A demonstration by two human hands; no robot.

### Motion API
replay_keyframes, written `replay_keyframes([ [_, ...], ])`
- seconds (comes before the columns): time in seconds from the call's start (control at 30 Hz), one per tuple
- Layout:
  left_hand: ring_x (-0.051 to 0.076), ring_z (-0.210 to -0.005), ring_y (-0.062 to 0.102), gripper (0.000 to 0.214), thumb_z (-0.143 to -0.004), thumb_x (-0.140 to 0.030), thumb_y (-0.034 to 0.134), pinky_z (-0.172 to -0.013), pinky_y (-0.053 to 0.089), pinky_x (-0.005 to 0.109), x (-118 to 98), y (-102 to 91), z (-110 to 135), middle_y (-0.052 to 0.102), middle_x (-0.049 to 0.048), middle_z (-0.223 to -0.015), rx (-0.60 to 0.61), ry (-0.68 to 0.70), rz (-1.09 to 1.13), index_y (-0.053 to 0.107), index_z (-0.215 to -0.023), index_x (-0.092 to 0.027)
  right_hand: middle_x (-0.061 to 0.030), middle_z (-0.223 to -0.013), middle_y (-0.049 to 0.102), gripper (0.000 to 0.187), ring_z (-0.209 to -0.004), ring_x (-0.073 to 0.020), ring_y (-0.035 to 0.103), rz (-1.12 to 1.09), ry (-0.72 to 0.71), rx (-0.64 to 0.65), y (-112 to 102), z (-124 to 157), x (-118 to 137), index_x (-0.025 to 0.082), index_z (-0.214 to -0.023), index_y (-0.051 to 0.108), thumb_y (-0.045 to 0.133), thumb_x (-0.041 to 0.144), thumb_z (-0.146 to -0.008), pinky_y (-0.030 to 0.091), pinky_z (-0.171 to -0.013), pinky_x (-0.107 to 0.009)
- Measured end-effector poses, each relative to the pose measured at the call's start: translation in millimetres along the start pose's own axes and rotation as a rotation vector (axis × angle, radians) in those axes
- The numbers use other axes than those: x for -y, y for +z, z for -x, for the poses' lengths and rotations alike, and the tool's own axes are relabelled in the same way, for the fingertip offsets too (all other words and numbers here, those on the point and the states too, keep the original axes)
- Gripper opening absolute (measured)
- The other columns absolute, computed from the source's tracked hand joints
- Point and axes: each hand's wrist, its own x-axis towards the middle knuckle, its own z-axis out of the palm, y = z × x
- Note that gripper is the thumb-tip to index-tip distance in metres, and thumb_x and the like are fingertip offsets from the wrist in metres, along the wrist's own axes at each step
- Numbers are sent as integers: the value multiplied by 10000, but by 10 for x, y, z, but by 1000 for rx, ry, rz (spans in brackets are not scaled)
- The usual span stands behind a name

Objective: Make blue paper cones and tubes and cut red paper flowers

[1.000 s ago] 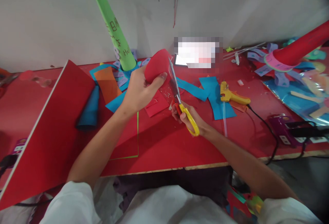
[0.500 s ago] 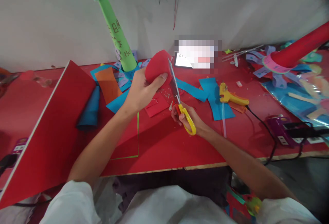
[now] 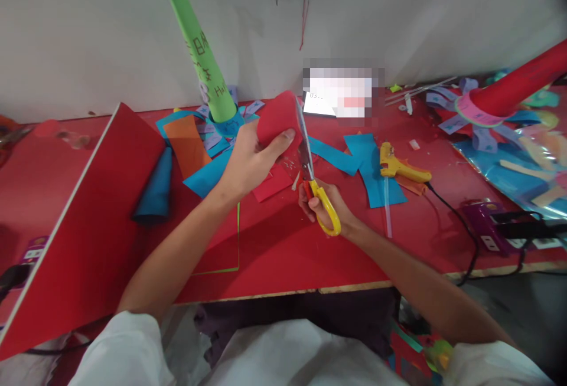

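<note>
My left hand [image 3: 248, 159] is closed around a rolled red paper cone [image 3: 279, 117], held up above the red table [image 3: 283, 250]. My right hand [image 3: 321, 206] grips yellow-handled scissors [image 3: 310, 173]. Their blades point upward and meet the cone's right edge. Small paper trimmings lie on the table just under the blades, beside a flat red paper scrap [image 3: 272, 182].
A big red sheet [image 3: 84, 221] leans at the left, with a blue cone [image 3: 155, 188] by it. A tall green cone [image 3: 199, 49] stands at the back. Blue paper pieces [image 3: 370, 164], a yellow glue gun [image 3: 401, 164], its cord, a purple power strip [image 3: 485, 223] and a red cone [image 3: 514, 88] lie to the right.
The cone and scissors have shifted slightly to the right, and the blades have closed a little further along the cone's edge.
</note>
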Motion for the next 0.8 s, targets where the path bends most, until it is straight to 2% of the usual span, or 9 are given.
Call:
replay_keyframes([
  [0.17, 128, -566, 504, 405, -949, -493, 738, -515, 456, 289, -41, 68, 59, 537, -4, -647, 15, 16, 12, 543, -728, -214, 8, -806, 566, 778, -573, -111, 459, 20, -74, -12, 68, -41, -4, 228, -986, 567, 551, 986, -809, 396, -492, -281],
  [0.37, 124, -584, 476, 433, -957, -511, 732, -547, 448, 286, -72, 147, 111, 470, -22, -657, 32, -14, 76, 494, -743, -219, 2, -840, 551, 770, -625, -105, 464, -50, -60, -37, 72, -43, 2, 233, -948, 549, 601, 981, -770, 383, -498, -251],
  [0.5, 161, -667, 532, 468, -922, -603, 763, -619, 490, 309, -152, 11, 33, 479, -10, -681, 26, 53, -17, 530, -775, -225, 2, -849, 564, 759, -635, -105, 460, -6, -79, -19, 12, -36, 5, 230, -1006, 561, 587, 960, -800, 374, -507, -248],
  [0.57, 176, -700, 542, 451, -923, -598, 764, -639, 498, 324, -203, -99, -17, 492, -2, -698, 2, 95, -88, 546, -780, -230, 8, -826, 563, 757, -621, -101, 447, 28, -84, -7, -11, -36, 22, 228, -1003, 558, 579, 959, -807, 370, -508, -250],
  [0.7, 188, -699, 531, 386, -889, -453, 818, -632, 479, 348, -255, -279, -70, 510, 7, -684, 68, 114, -165, 549, -716, -236, 27, -759, 551, 748, -575, -95, 416, 100, -84, 34, -26, -17, 58, 226, -976, 560, 542, 959, -832, 365, -497, -252],
  [0.8, 192, -693, 527, 337, -864, -344, 822, -638, 466, 364, -245, -309, -61, 504, 5, -670, 80, 106, -181, 555, -690, -236, 41, -717, 541, 738, -535, -100, 422, 85, -61, 51, -16, 8, 65, 231, -978, 563, 535, 956, -841, 388, -481, -259],
])
